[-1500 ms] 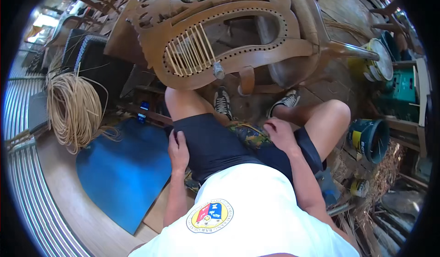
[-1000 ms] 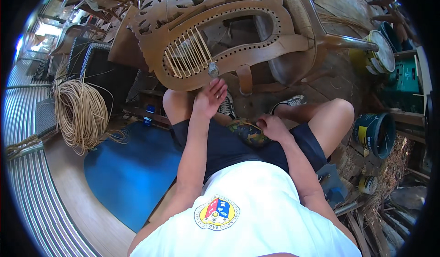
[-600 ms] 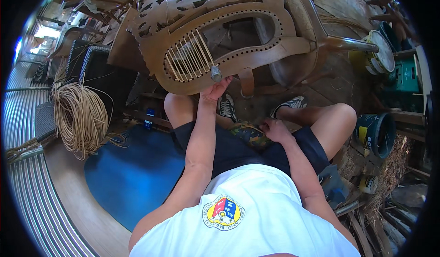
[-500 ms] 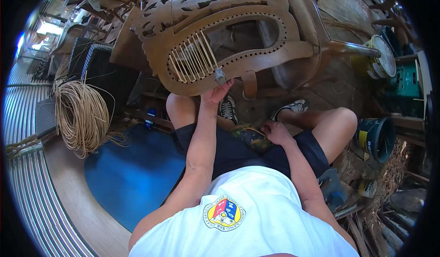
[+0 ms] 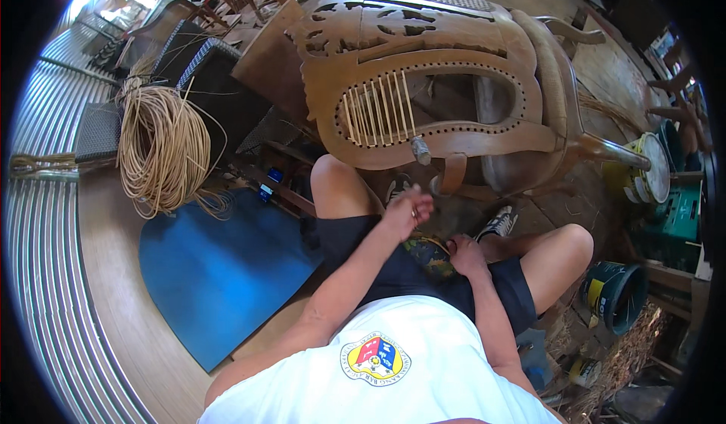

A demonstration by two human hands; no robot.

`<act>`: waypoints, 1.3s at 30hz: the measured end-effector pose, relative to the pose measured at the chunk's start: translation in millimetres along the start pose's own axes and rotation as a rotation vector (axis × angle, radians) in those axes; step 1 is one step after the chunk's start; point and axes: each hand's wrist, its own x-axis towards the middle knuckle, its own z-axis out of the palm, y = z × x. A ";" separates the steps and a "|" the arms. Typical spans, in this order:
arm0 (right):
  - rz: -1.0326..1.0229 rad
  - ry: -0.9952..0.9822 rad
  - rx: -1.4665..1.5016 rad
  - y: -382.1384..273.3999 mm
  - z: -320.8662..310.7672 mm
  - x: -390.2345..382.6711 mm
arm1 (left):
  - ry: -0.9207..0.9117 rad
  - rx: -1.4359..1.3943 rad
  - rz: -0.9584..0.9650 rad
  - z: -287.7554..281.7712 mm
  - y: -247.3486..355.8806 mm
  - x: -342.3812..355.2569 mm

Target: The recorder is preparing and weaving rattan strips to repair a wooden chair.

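Workshop floor (image 5: 546, 206) cluttered around the chair back (image 5: 355, 65) at upper center, left of its oval strung with cane strands (image 5: 380, 110); we'd call it mid-stringing, left hand (image 5: 408, 211) half-curled below, right hand (image 5: 467, 256) by camouflage cloth (image 5: 428, 257), can't tell either grip, next likely threading rightward.

The shirt emblem (image 5: 376, 358) and dark bucket (image 5: 596, 297) are lettered.

A dark green bucket (image 5: 603, 299) sits near a green crate (image 5: 671, 231).
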 end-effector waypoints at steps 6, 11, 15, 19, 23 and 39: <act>-0.026 0.032 -0.076 -28.9 -4.1 1.5 | -0.204 0.398 -0.112 11.9 -17.9 -114.5; -0.213 0.135 0.070 -65.9 -17.4 1.1 | -0.162 0.390 0.313 -7.3 47.2 -172.9; -0.274 0.111 0.468 -92.7 -15.8 4.8 | 0.293 0.391 0.822 -43.8 120.6 -211.1; -0.313 0.207 0.465 -95.9 -7.6 7.9 | 0.773 0.348 1.158 -85.4 189.3 -263.4; -0.199 0.143 0.501 -72.2 -0.1 9.5 | 0.973 0.344 1.366 -103.9 227.4 -317.8; -0.026 0.188 1.027 -29.0 -49.9 -33.6 | 0.504 1.016 0.933 -23.3 113.9 -193.7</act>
